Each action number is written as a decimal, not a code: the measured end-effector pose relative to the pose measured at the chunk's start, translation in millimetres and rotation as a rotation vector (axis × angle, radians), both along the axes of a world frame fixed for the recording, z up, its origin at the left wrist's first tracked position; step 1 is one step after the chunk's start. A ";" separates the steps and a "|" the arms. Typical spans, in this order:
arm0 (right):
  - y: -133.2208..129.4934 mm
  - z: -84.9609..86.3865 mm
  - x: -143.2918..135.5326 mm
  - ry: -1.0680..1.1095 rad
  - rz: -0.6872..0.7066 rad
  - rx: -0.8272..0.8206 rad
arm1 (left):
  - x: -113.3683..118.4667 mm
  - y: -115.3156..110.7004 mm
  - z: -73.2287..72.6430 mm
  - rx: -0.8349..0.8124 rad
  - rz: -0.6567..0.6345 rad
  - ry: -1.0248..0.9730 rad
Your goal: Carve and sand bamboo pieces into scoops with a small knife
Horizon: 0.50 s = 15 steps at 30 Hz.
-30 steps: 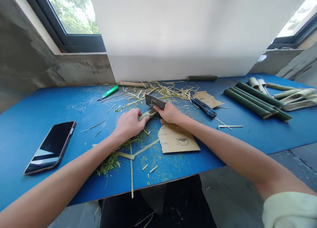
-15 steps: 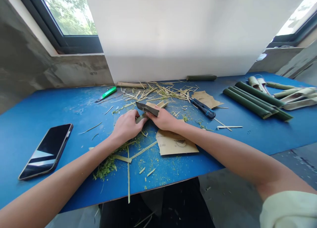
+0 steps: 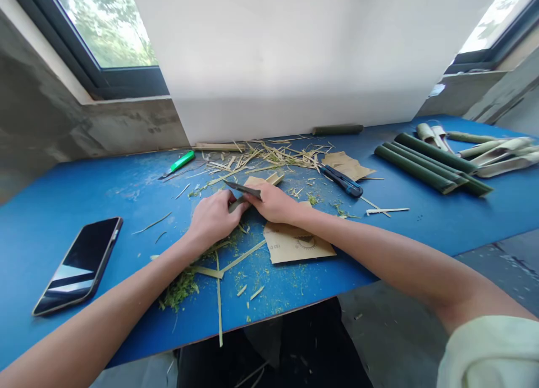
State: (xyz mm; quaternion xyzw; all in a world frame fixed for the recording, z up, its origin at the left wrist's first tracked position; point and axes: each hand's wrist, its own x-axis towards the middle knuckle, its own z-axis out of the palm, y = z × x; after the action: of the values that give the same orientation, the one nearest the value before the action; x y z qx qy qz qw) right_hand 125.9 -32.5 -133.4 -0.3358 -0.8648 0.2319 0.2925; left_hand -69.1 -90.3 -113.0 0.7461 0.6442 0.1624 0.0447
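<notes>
My left hand (image 3: 214, 217) is closed around the near end of a bamboo piece (image 3: 236, 204), whose pale far end (image 3: 275, 179) shows beyond my right hand. My right hand (image 3: 273, 201) is closed on a dark-faced, flat piece that looks like folded sandpaper (image 3: 243, 189), pressed over the bamboo. The two hands nearly touch, and my fingers hide much of the bamboo. Below my right wrist lies a tan sheet of sandpaper (image 3: 295, 247), printed side up. Green shavings (image 3: 181, 290) and thin bamboo slivers are scattered about my left forearm.
A phone (image 3: 78, 267) lies at the left of the blue table (image 3: 138, 315). Behind my hands are a green-handled knife (image 3: 179, 162), bamboo splints (image 3: 278, 155), a blue-black utility knife (image 3: 342, 180) and torn sandpaper (image 3: 347, 165). Green bamboo lengths (image 3: 421, 166) lie at the right.
The dark sandpaper has shifted slightly left and down along the bamboo and turned more edge-on. My left hand keeps its hold. The whole view has shifted slightly.
</notes>
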 end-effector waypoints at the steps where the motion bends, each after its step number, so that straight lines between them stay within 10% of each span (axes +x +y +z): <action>1: -1.7 -0.3 1.8 0.013 0.046 0.002 | 0.1 -0.1 0.3 -0.028 0.020 -0.019; 9: -5.7 -2.5 -0.6 0.071 -0.056 -0.118 | 5.4 -7.6 -0.7 0.152 -0.087 0.191; 15: -13.5 -0.6 6.3 0.057 -0.072 -0.150 | 2.2 -2.8 1.8 -0.028 -0.026 0.016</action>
State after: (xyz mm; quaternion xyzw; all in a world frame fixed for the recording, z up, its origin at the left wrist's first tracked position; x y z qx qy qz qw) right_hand 132.2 -46.0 -134.0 -0.3809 -0.8238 0.2949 0.2989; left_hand -66.9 -93.1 -111.2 0.7549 0.6371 0.1468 0.0519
